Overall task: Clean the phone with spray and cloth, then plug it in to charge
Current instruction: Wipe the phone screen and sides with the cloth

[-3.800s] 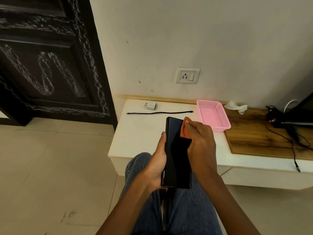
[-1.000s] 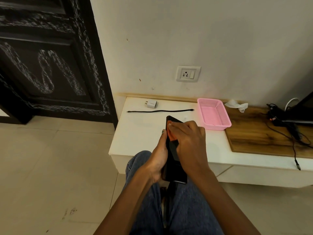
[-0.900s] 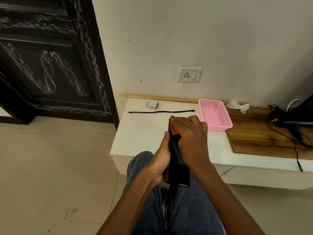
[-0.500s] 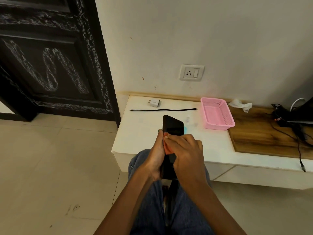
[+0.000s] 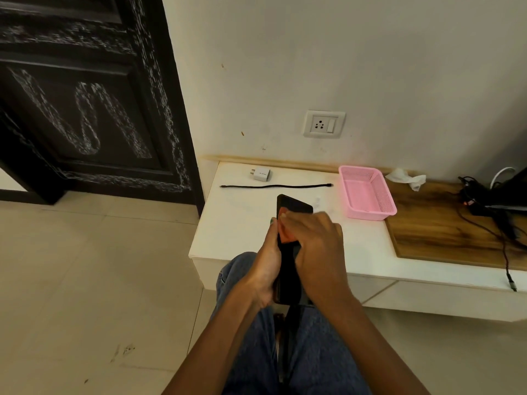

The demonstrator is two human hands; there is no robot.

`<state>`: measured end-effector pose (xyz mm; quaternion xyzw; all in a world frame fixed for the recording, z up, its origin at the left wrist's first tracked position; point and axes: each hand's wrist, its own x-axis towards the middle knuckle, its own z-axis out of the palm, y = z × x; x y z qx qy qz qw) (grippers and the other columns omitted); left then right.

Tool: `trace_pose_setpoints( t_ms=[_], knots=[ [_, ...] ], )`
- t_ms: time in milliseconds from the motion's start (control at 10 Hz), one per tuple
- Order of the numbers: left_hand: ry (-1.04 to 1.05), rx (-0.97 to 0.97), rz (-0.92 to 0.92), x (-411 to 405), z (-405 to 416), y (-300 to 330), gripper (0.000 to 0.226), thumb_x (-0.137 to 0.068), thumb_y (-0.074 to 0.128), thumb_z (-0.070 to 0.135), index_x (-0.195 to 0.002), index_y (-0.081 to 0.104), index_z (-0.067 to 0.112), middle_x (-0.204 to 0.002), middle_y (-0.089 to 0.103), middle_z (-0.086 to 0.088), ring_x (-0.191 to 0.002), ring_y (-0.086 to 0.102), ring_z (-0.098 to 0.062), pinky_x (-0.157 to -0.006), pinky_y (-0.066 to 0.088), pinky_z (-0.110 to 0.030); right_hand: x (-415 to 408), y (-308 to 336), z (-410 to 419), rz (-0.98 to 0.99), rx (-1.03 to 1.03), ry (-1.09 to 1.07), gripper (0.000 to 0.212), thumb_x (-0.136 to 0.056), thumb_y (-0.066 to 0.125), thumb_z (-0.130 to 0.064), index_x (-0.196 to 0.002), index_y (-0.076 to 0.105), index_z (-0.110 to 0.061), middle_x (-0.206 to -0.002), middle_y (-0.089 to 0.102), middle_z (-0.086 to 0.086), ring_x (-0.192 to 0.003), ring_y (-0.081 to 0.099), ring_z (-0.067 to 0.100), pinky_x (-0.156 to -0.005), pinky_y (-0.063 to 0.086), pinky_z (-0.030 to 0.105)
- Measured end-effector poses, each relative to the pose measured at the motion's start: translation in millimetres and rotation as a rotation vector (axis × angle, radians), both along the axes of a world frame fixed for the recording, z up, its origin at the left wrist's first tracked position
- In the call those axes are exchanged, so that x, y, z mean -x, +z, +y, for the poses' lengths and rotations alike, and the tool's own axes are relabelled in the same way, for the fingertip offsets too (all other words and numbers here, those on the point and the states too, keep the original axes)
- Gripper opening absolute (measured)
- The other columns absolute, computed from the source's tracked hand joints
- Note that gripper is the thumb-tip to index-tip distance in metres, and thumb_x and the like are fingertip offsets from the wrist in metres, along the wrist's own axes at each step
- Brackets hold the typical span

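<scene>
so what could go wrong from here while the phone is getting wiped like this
The phone is held over the knees by the left hand alone while the right hand rubs the orange cloth on it; a hard stroke could slip it onto the tiled floor. The black cable and white adapter lie apart and unplugged, so charging needs assembly first.

Bare forearms without sleeves, blue denim jeans [image 5: 322,346] on both legs, a green-painted thumbnail.

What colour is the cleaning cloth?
Orange cloth, pressed on the phone by the right hand; head view.
</scene>
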<state>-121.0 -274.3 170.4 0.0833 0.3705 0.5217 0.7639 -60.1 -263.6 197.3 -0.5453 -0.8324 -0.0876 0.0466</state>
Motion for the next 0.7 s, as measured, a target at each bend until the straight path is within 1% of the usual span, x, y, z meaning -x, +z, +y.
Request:
trace_pose_setpoints(
  t_ms=[100,200,300,400,500,600,700],
  knots=[
    [-0.008,0.003,0.020,4.5,1.5,-5.4,0.064,-0.087,0.035,0.067,-0.075,0.080,0.022,-0.079,0.077,-0.007,-0.071,0.074,-0.017,-0.055,0.058,-0.026,11.7,-6.6,-0.7,-1.205,-0.144,-0.338,0.031,-0.075,0.058,-0.004,-0.106,0.059,0.004,-0.098,0.062,0.021,-0.092,0.060,0.041,-0.083,0.044,0.065],
    [-0.023,0.000,0.031,3.7,1.3,-4.2,0.065,-0.088,0.034,0.066,-0.073,0.080,0.023,-0.078,0.077,-0.005,-0.072,0.074,-0.016,-0.057,0.058,-0.024,11.4,-36.1,-5.8,-1.070,0.061,-0.428,0.043,-0.070,0.067,-0.005,-0.112,0.060,0.001,-0.111,0.061,0.012,-0.105,0.057,0.033,-0.094,0.039,0.057],
    [-0.025,-0.020,0.038,-1.1,0.9,0.9,0.059,-0.088,0.038,0.065,-0.082,0.080,0.024,-0.089,0.077,-0.005,-0.083,0.073,-0.016,-0.063,0.058,-0.024,-16.6,-27.3,-3.0,-0.011,0.067,-0.125,0.040,-0.075,0.062,-0.002,-0.115,0.061,0.000,-0.114,0.062,0.013,-0.106,0.054,0.031,-0.092,0.039,0.052],
    [-0.038,-0.052,0.072,-5.1,-0.1,4.1,0.058,-0.092,0.033,0.062,-0.091,0.078,0.026,-0.097,0.076,-0.003,-0.090,0.072,-0.014,-0.067,0.058,-0.023,-19.1,5.0,17.4,0.684,-0.090,0.036,0.042,-0.070,0.060,0.007,-0.109,0.067,-0.008,-0.108,0.069,0.004,-0.089,0.057,0.028,-0.071,0.046,0.045],
    [-0.044,-0.047,0.097,-4.6,-2.4,4.6,0.055,-0.092,0.032,0.062,-0.106,0.070,0.025,-0.100,0.075,-0.004,-0.093,0.071,-0.014,-0.069,0.058,-0.023,-25.7,14.0,28.8,0.667,-0.168,0.146,0.039,-0.072,0.057,0.004,-0.107,0.069,-0.009,-0.107,0.070,0.005,-0.086,0.058,0.031,-0.068,0.044,0.042],
    [-0.005,-0.041,0.076,0.7,-3.4,0.1,0.057,-0.089,0.038,0.063,-0.106,0.074,0.022,-0.100,0.075,-0.006,-0.092,0.071,-0.016,-0.070,0.058,-0.024,-21.9,5.7,9.5,0.585,-0.157,0.171,0.041,-0.073,0.059,0.006,-0.109,0.068,-0.010,-0.110,0.068,0.003,-0.093,0.059,0.026,-0.076,0.046,0.043],
    [0.012,-0.046,0.076,7.6,-2.6,-6.1,0.061,-0.086,0.037,0.069,-0.079,0.080,0.026,-0.085,0.077,-0.006,-0.079,0.074,-0.017,-0.059,0.058,-0.026,-5.0,10.0,-7.6,-0.435,0.036,0.031,0.019,-0.086,0.055,-0.014,-0.103,0.064,-0.010,-0.101,0.061,0.002,-0.101,0.053,0.015,-0.083,0.040,0.046]
  ],
)
